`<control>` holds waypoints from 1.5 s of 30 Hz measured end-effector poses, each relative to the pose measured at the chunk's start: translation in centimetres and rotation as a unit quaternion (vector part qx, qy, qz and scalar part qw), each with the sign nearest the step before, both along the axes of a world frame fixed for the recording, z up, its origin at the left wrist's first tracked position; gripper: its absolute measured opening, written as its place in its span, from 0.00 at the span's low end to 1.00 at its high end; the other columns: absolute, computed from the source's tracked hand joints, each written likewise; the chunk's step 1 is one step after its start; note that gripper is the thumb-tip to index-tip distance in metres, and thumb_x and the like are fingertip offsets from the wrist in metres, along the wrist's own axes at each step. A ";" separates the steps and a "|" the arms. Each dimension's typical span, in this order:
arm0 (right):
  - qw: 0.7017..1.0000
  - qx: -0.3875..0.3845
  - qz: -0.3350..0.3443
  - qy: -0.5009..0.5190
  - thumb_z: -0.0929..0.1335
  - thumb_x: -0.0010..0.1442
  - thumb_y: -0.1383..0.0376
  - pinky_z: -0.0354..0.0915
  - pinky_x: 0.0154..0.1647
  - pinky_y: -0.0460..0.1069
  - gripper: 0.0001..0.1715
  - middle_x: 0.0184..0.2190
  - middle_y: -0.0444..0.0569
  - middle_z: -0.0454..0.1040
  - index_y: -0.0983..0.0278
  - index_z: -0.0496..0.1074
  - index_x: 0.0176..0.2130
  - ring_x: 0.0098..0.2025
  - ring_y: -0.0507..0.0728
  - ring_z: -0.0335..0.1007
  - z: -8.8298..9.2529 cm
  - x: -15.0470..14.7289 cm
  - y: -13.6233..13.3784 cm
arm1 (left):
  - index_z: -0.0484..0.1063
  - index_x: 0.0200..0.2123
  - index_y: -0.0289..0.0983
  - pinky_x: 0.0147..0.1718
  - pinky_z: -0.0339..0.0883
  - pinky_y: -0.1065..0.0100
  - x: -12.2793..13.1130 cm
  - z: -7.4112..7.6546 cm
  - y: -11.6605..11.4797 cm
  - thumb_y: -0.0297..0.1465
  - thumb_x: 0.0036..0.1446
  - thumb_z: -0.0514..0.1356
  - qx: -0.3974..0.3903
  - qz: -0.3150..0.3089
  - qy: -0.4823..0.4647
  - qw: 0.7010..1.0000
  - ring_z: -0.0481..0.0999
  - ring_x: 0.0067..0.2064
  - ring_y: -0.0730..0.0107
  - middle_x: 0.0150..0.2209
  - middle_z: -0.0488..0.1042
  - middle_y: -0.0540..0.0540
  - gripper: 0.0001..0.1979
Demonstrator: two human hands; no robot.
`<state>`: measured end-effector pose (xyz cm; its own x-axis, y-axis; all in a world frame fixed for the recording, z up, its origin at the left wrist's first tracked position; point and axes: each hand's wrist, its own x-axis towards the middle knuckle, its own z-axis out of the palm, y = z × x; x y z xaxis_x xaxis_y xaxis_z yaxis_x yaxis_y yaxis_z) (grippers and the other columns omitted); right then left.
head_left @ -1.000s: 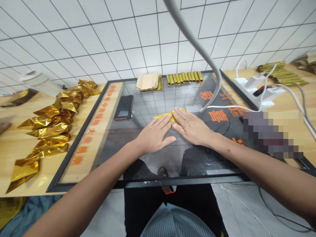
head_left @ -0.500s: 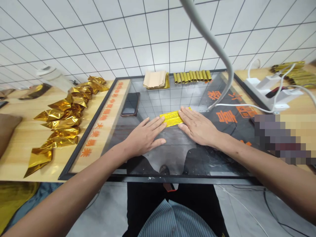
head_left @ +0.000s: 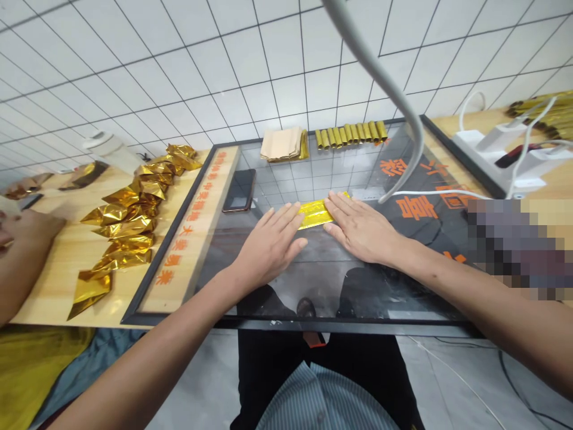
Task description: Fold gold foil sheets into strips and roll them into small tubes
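Note:
A narrow folded strip of shiny gold paper [head_left: 314, 214] lies flat on the dark glass panel [head_left: 268, 298]. My left hand [head_left: 272, 242] rests with outstretched fingers on its left end. On the right end my right hand [head_left: 358, 230] lies flat, palm down, fingers extended and covering that part of the strip. Behind the hands stand a stack of tan paper sheets [head_left: 281, 144] and a row of several small gold paper rolls [head_left: 351, 135]. A phone [head_left: 239, 190] lies on the glass to the left of my left hand.
Several folded gold foil pieces [head_left: 129, 221] spread over the wooden table at left, beside another person's arm [head_left: 27, 257]. A grey flexible tube [head_left: 380, 71] arches down to the glass. White power strips [head_left: 496, 155] with cables sit at right, near more gold rolls [head_left: 546, 113].
My left hand has shifted slightly right along the gold strip, and my right hand stays on it. The view has tilted a little, and another person's arm now shows at left.

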<state>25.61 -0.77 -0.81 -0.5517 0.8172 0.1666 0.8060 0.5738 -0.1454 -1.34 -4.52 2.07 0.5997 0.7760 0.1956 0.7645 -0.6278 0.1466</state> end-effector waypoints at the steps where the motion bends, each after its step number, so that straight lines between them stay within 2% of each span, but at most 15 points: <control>1: 1.000 0.000 0.000 -0.002 0.51 0.80 0.46 0.51 0.81 0.68 0.47 0.80 0.68 0.52 0.77 0.58 0.78 0.82 0.72 0.49 0.0 0.0 0.0 | 0.61 0.76 0.34 0.78 0.49 0.43 0.7 0.1 0.3 0.45 0.81 0.47 -0.003 0.000 0.001 1.000 0.55 0.81 0.46 0.80 0.56 0.34 0.31; 4: 1.000 0.002 -0.001 -0.011 0.51 0.80 0.46 0.50 0.81 0.67 0.46 0.80 0.66 0.52 0.75 0.57 0.79 0.82 0.69 0.48 -0.1 0.1 0.2 | 0.58 0.78 0.32 0.80 0.45 0.46 2.8 0.2 1.4 0.49 0.81 0.44 -0.036 -0.019 0.033 0.999 0.50 0.82 0.49 0.81 0.51 0.34 0.35; 7: 1.000 0.000 -0.003 -0.030 0.50 0.80 0.47 0.50 0.81 0.66 0.47 0.80 0.66 0.51 0.77 0.57 0.78 0.82 0.69 0.48 0.0 0.1 0.2 | 0.54 0.80 0.34 0.80 0.44 0.47 3.7 -0.4 2.2 0.52 0.80 0.42 -0.074 -0.028 0.059 0.995 0.49 0.83 0.53 0.82 0.49 0.37 0.38; 10: 0.999 -0.002 -0.003 -0.038 0.50 0.80 0.47 0.51 0.81 0.67 0.46 0.80 0.65 0.52 0.75 0.57 0.79 0.82 0.69 0.48 0.3 0.1 0.1 | 0.51 0.81 0.32 0.81 0.42 0.48 3.6 -1.2 2.5 0.53 0.80 0.40 -0.076 -0.033 0.066 0.994 0.45 0.83 0.53 0.83 0.46 0.37 0.40; 13: 0.999 -0.004 -0.023 -0.048 0.50 0.80 0.48 0.53 0.80 0.68 0.45 0.80 0.64 0.54 0.73 0.57 0.79 0.82 0.70 0.50 0.8 0.4 0.0 | 0.52 0.80 0.31 0.81 0.40 0.48 3.2 -1.6 2.4 0.53 0.80 0.39 -0.068 -0.034 0.069 0.995 0.44 0.84 0.53 0.83 0.45 0.37 0.40; 18: 0.994 0.011 -0.076 -0.082 0.51 0.80 0.50 0.53 0.78 0.71 0.45 0.78 0.72 0.56 0.80 0.58 0.77 0.80 0.74 0.54 1.1 1.8 0.5 | 0.55 0.79 0.32 0.81 0.41 0.48 3.4 -1.7 2.2 0.54 0.80 0.40 -0.059 -0.024 0.071 0.995 0.45 0.83 0.53 0.82 0.47 0.37 0.40; 21: 0.992 0.048 -0.111 -0.043 0.51 0.80 0.49 0.51 0.79 0.71 0.46 0.78 0.76 0.55 0.83 0.59 0.75 0.81 0.75 0.51 1.4 1.9 0.6 | 0.56 0.79 0.34 0.80 0.43 0.47 3.5 -1.7 2.2 0.53 0.80 0.41 -0.056 -0.019 0.060 0.996 0.47 0.83 0.52 0.82 0.49 0.37 0.38; 24: 0.995 0.067 -0.062 0.042 0.51 0.80 0.45 0.47 0.81 0.69 0.49 0.81 0.72 0.47 0.80 0.52 0.79 0.83 0.72 0.41 1.8 0.4 -0.2 | 0.54 0.80 0.35 0.80 0.45 0.45 3.5 -1.8 2.3 0.53 0.80 0.42 -0.064 -0.022 0.042 0.997 0.48 0.83 0.51 0.82 0.49 0.37 0.38; 26: 0.996 0.020 0.001 0.085 0.52 0.79 0.41 0.47 0.82 0.68 0.50 0.82 0.66 0.45 0.74 0.49 0.81 0.84 0.68 0.40 1.9 -1.2 -1.1 | 0.49 0.81 0.36 0.79 0.46 0.45 3.4 -2.0 2.3 0.52 0.80 0.43 -0.068 -0.026 0.025 0.997 0.47 0.83 0.52 0.82 0.48 0.37 0.38; 29: 0.991 -0.066 0.039 0.106 0.51 0.78 0.38 0.48 0.82 0.66 0.54 0.82 0.67 0.47 0.75 0.48 0.81 0.84 0.67 0.41 1.5 -3.2 -2.1 | 0.45 0.81 0.32 0.80 0.46 0.46 3.3 -2.4 2.4 0.46 0.79 0.46 -0.065 -0.030 0.018 0.997 0.48 0.83 0.52 0.82 0.47 0.35 0.38; 31: 0.991 -0.076 0.034 0.101 0.51 0.78 0.37 0.46 0.83 0.67 0.56 0.82 0.67 0.47 0.76 0.49 0.81 0.84 0.67 0.40 1.1 -3.6 -2.1 | 0.47 0.81 0.29 0.80 0.45 0.46 3.3 -2.4 2.4 0.43 0.78 0.46 -0.063 -0.027 0.027 0.997 0.48 0.83 0.51 0.82 0.48 0.33 0.37; 33: 0.993 -0.077 0.021 0.090 0.49 0.78 0.37 0.45 0.83 0.66 0.56 0.82 0.67 0.46 0.77 0.50 0.80 0.84 0.68 0.41 0.9 -3.4 -1.8 | 0.48 0.81 0.30 0.80 0.45 0.46 3.4 -2.2 2.3 0.42 0.78 0.46 -0.065 -0.022 0.032 0.997 0.48 0.83 0.52 0.82 0.49 0.35 0.36; 38: 0.995 -0.069 0.001 0.069 0.49 0.79 0.40 0.44 0.83 0.64 0.53 0.81 0.66 0.49 0.76 0.53 0.80 0.83 0.67 0.43 0.8 -1.9 -1.0 | 0.46 0.82 0.38 0.80 0.46 0.46 3.7 -1.7 2.2 0.49 0.79 0.45 -0.072 -0.015 0.031 0.997 0.48 0.83 0.53 0.83 0.48 0.40 0.37; 41: 0.998 -0.040 0.002 0.051 0.50 0.80 0.44 0.44 0.83 0.64 0.49 0.80 0.65 0.52 0.76 0.56 0.79 0.83 0.66 0.45 0.5 -1.2 -0.7 | 0.48 0.82 0.36 0.80 0.45 0.46 3.7 -1.6 2.2 0.52 0.79 0.44 -0.066 -0.009 0.044 0.997 0.47 0.83 0.52 0.83 0.47 0.40 0.39; 45: 1.000 -0.014 -0.001 0.021 0.51 0.80 0.45 0.44 0.83 0.63 0.48 0.80 0.66 0.51 0.78 0.58 0.78 0.83 0.68 0.45 0.1 -0.7 -0.5 | 0.53 0.80 0.32 0.80 0.44 0.46 3.4 -1.6 1.8 0.52 0.80 0.43 -0.049 -0.003 0.073 0.996 0.47 0.83 0.52 0.82 0.48 0.37 0.39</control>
<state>24.88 -1.26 -0.73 -0.5431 0.8230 0.1664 0.7999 0.5673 -0.1955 2.05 -2.69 0.48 0.6203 0.7838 0.0298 0.7789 -0.6200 0.0946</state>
